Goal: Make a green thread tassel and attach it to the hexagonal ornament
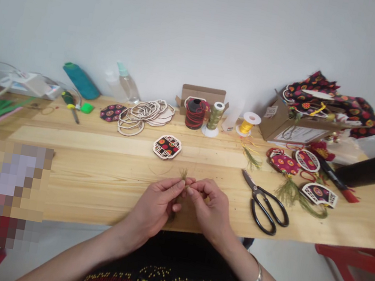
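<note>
Close to the table's front edge, my left hand [162,199] pinches a bundle of olive-green thread [183,174], whose cut ends fan out above the thumb. My right hand [210,206] meets it from the right, thumb and forefinger pressed together on what looks like a thin strand at the bundle's side. The lower part of the bundle is mostly hidden behind my fingers. Beyond my hands lies an ornament [167,147] with a pale wooden frame and dark patterned fabric. Black-handled scissors [265,204] rest to the right, blades slightly apart.
Along the back stand a red-and-black thread spool [195,114], an olive spool [214,118], a yellow spool [248,124] and stacked wooden frames [148,114]. Finished-looking ornaments [318,194] with tassels lie at right, below a cardboard box [294,125]. A screwdriver [71,105] lies at left.
</note>
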`<action>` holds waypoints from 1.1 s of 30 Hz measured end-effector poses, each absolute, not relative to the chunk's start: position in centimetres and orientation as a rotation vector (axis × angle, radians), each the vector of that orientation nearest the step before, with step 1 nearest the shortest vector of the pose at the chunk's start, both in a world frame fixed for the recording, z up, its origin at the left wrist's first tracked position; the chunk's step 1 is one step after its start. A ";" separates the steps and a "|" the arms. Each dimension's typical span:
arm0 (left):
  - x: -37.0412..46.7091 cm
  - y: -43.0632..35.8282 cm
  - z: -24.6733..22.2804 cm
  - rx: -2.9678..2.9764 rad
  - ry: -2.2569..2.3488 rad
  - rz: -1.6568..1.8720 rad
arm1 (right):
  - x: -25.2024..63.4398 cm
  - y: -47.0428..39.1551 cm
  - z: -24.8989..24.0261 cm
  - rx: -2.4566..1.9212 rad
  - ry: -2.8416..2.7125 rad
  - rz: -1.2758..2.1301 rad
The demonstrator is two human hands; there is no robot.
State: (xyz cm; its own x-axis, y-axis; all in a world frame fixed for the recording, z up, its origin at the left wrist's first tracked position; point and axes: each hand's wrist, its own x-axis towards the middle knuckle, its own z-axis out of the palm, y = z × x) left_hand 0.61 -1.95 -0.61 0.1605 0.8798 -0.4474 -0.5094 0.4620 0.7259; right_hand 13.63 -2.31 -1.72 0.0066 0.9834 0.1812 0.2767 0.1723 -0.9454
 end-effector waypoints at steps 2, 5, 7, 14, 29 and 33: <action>0.7 -1.9 -0.6 0.471 0.971 1.041 | 13.6 -2.2 -1.7 -1.283 -1.457 0.901; 0.7 -1.8 -0.6 0.480 0.969 1.029 | 13.7 -2.2 -1.7 -1.280 -1.450 0.899; 0.6 -1.8 -0.6 0.488 0.968 1.028 | 13.7 -2.2 -1.6 -1.280 -1.445 0.903; 0.6 -1.8 -0.7 0.503 0.982 1.026 | 13.7 -2.0 -1.8 -1.263 -1.431 0.905; 0.3 -1.6 -0.7 0.433 0.982 1.047 | 13.8 -2.2 -1.3 -1.274 -1.458 0.886; 0.3 -1.6 -0.7 0.406 0.964 1.042 | 13.9 -2.2 -1.3 -1.270 -1.468 0.887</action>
